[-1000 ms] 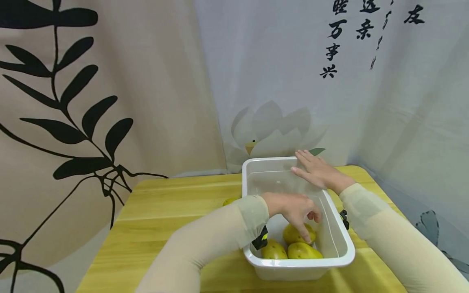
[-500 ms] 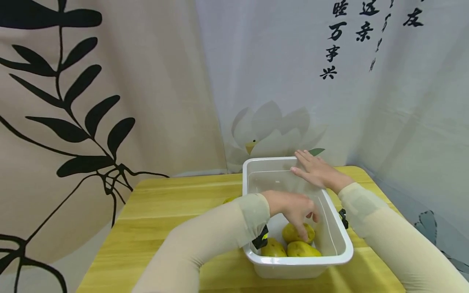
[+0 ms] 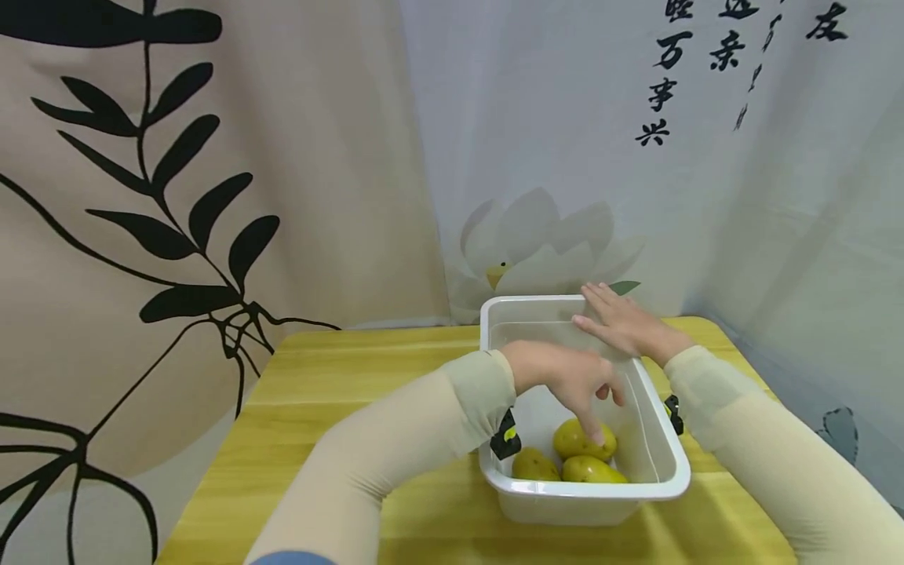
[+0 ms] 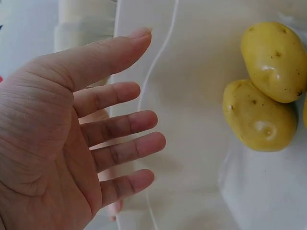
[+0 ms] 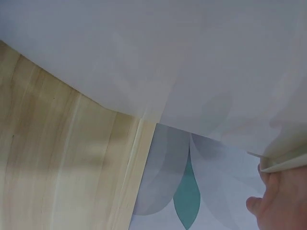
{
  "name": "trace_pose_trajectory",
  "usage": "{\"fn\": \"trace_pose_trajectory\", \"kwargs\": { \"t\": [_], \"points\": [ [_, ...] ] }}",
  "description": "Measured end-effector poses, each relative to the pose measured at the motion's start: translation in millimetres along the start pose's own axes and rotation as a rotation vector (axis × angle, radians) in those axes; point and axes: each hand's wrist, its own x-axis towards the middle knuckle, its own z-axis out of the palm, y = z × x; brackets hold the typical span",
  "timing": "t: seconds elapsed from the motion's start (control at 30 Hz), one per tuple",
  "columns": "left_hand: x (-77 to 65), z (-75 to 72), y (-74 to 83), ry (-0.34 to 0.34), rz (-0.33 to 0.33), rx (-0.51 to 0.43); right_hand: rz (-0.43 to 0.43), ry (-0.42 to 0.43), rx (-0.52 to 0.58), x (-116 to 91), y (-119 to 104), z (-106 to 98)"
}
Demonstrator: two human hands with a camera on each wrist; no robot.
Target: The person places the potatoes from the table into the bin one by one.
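Note:
My left hand [image 3: 579, 380] reaches down into a white plastic bin [image 3: 586, 490] from the left. Its fingers are loosely spread with nothing between them, as the left wrist view confirms. Below it, three yellow potatoes lie bunched on the bin's floor near the front wall: one potato [image 3: 575, 439] overlapped by my thumb in the head view, a front-left potato [image 3: 534, 465] and a front-right potato [image 3: 593, 470]. Apart from the fingers, two potatoes [image 4: 261, 115] show in the left wrist view. My right hand [image 3: 627, 323] rests on the bin's far right corner, fingers stretched over the rim.
The bin stands on a yellow wood-grain table [image 3: 374, 361]. Behind it hangs a pale curtain [image 3: 339, 157] printed with dark leaves, a lotus and characters. A black wrist strap [image 3: 504, 435] sits beside my left sleeve, inside the bin's left wall.
My left hand has risen slightly, its thumb now higher against the rear potato. The head view has shifted a little. A yellow thing left of the bin is now hidden behind my sleeve.

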Motion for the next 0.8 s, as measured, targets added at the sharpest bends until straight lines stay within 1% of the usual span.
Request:
{"fn": "trace_pose_trajectory", "kwargs": {
  "t": [0.17, 0.23, 0.37, 0.6, 0.67, 0.8],
  "points": [
    [-10.5, -5.0, -4.6, 0.034, 0.061, -0.046, 0.016, -0.008, -0.025, 0.8, 5.0, -2.9],
    [-16.2, -5.7, -6.9, 0.053, 0.087, -0.059, 0.016, -0.006, -0.023, 0.3, 4.7, -4.2],
    [-28.0, -5.3, -13.7, 0.097, 0.119, -0.088, 0.014, -0.005, -0.018, -0.5, 2.6, -5.0],
    [-49.0, -4.9, -30.2, 0.19, 0.14, -0.099, 0.017, -0.008, -0.007, -1.5, -1.1, -3.7],
    [-56.6, -4.9, -34.2, 0.214, 0.148, -0.107, 0.012, -0.005, -0.003, -2.0, -3.2, -4.4],
    [-74.6, -4.7, -40.9, 0.264, 0.142, -0.133, 0.013, -0.004, -0.002, -2.6, -7.7, -5.8]
  ]
}}
